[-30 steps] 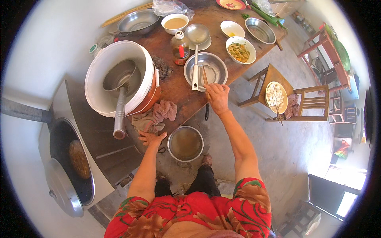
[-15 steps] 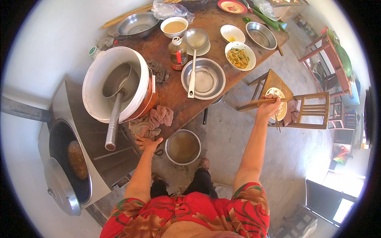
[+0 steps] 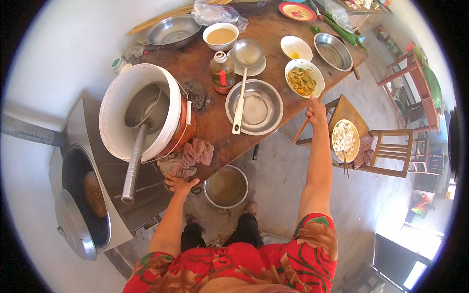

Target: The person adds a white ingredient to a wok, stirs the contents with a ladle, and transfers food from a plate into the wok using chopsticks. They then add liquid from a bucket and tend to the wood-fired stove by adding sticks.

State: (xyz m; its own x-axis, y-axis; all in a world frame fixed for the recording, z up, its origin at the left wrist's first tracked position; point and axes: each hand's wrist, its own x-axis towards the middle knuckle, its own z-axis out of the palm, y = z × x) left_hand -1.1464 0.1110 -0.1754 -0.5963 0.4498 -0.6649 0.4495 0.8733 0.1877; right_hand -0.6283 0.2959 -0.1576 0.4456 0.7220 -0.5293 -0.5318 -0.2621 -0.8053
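Note:
My right hand (image 3: 316, 111) is closed round a pair of wooden chopsticks (image 3: 301, 132), which slant down to the left. Its fingertips meet the near rim of a white bowl (image 3: 321, 79) of cooked vegetables at the table's right edge. My left hand (image 3: 181, 185) rests with spread fingers at the table's near corner, beside a crumpled pinkish cloth (image 3: 198, 152), and holds nothing. On a wooden chair or stool to the right sits a yellowish bowl (image 3: 335, 153) of white chopped pieces, with thin sticks (image 3: 346, 165) jutting from its near side.
A large bucket (image 3: 108, 134) with a metal dipper (image 3: 138, 161) stands left. A steel basin (image 3: 279, 105), a ladle (image 3: 239, 110), an oil bottle (image 3: 222, 75) and a soup bowl (image 3: 221, 46) share the table. Below is a pan (image 3: 225, 188) on the floor; a wok (image 3: 73, 180) is far left.
My right hand has moved from above the bowl of white pieces leftward to the vegetable bowl's rim. The chopsticks have swung from level to pointing downward. My left hand stays beside the cloth.

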